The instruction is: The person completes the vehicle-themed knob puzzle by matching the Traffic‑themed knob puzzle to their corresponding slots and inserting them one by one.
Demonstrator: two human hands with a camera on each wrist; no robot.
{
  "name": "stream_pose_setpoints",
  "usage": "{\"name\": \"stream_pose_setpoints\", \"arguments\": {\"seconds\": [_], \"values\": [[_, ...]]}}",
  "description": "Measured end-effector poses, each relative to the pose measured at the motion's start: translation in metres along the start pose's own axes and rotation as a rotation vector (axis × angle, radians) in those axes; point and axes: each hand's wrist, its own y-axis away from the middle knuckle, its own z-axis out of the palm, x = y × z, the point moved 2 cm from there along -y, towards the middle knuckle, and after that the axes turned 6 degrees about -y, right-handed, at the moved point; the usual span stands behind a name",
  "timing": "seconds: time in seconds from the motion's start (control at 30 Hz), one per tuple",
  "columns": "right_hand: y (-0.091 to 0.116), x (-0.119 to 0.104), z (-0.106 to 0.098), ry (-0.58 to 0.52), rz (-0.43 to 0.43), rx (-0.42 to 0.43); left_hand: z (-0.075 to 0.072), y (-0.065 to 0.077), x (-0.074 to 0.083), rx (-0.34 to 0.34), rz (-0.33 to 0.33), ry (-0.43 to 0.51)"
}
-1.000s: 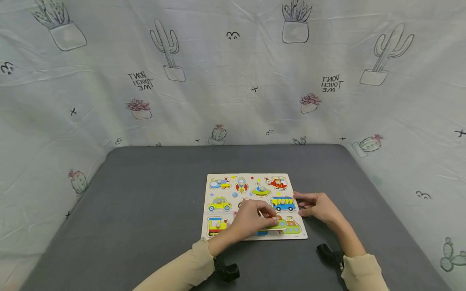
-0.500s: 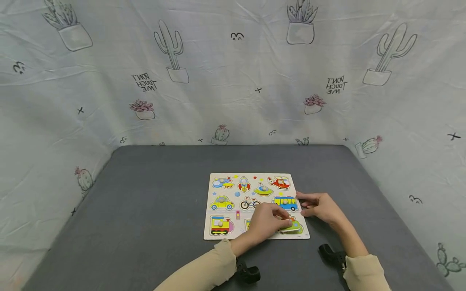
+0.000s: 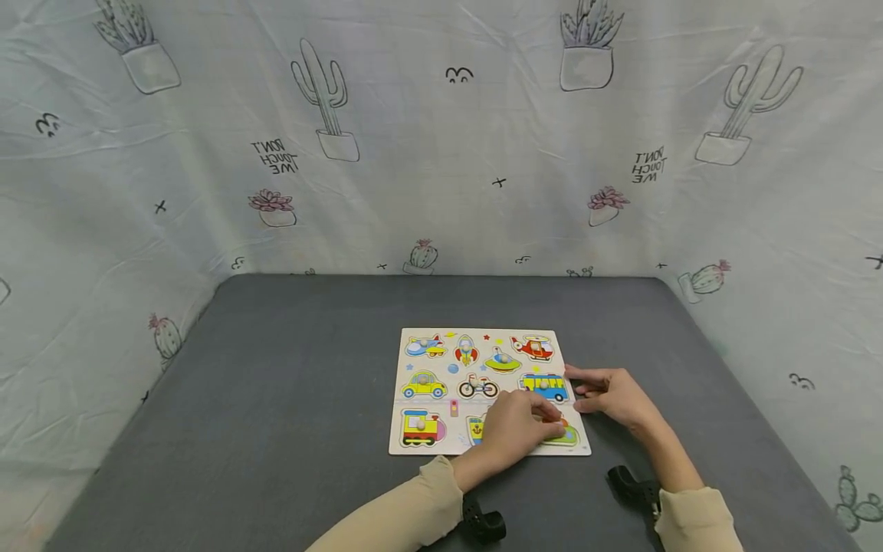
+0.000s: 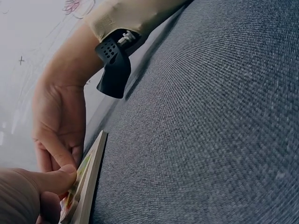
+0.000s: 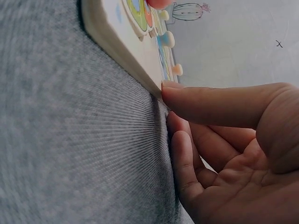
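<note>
A wooden knob puzzle board with vehicle pictures lies on the grey table. My left hand bends over its lower right corner and pinches a green submarine puzzle piece, which sits at its matching slot. The hand covers most of that piece and part of the boat piece. In the left wrist view, thumb and fingertips meet just above the board. My right hand touches the board's right edge with thumb and fingertips; in the right wrist view its thumb presses against the edge near the corner.
Other knobbed pieces sit in their slots: a train, a yellow car, a bicycle, a bus and a helicopter, among several. Grey cloth covers the table. A cactus-print curtain hangs behind.
My left hand has carried the green submarine piece rightward and lowered it to the bottom right slot. My right hand stays at the board's edge. The head view has shifted slightly.
</note>
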Motion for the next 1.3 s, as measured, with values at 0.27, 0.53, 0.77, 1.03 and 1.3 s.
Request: {"name": "stream_pose_setpoints", "arguments": {"seconds": [0.27,0.53,0.77,1.03,1.3], "values": [[0.003,0.003,-0.003,-0.006,-0.017,-0.016,0.006,-0.001,0.003,-0.012,0.016,-0.055],[0.004,0.007,-0.003,0.010,0.004,0.004,0.007,-0.002,0.006,-0.023,-0.001,-0.081],[0.004,0.010,-0.003,0.007,0.000,0.009,0.008,-0.003,0.004,-0.036,0.026,-0.095],[0.004,0.009,-0.007,-0.022,-0.015,-0.010,0.000,-0.003,-0.003,-0.099,0.179,-0.036],[0.006,0.012,-0.007,-0.051,-0.005,-0.027,-0.059,0.020,-0.019,-0.080,0.238,-0.141]]}}
